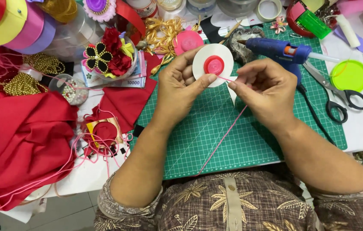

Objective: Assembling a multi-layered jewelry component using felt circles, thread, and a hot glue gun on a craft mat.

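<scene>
Red cloth point(17, 141) heaps over the desk's left edge, the biggest thing here, with loops of pink cord trailing across it. Beside it the green cutting mat point(232, 137) covers the desk's middle, reaching toward the near edge where the person sits. At the far left corner lie ribbon rolls point(14, 21) in yellow, pink and lilac; a blue glue gun point(277, 50) rests on the mat's far right part, black-handled scissors point(339, 96) just beside it, and a lime-green round lid point(350, 75) sits off the mat's right edge. Above the mat, the left hand point(181, 83) pinches a white disc point(212, 65) with a red centre, thumb pressed to its lower rim; the right hand point(264, 87) is closed with fingertips nipping a thin pink cord point(222, 143), which runs from the disc down toward the near edge. I'd say the cord could slip off the rim if the pinch loosens, or its long tail could snag on the person's patterned clothing; the glue gun's nozzle sits close to the right wrist, so a careless elbow might meet it. As for packaging, a small gold-and-red card point(104, 128) wound with cord lies near the mat's left edge, and a flat printed paper sits under a clear cup of red fabric flowers point(115, 53).
</scene>
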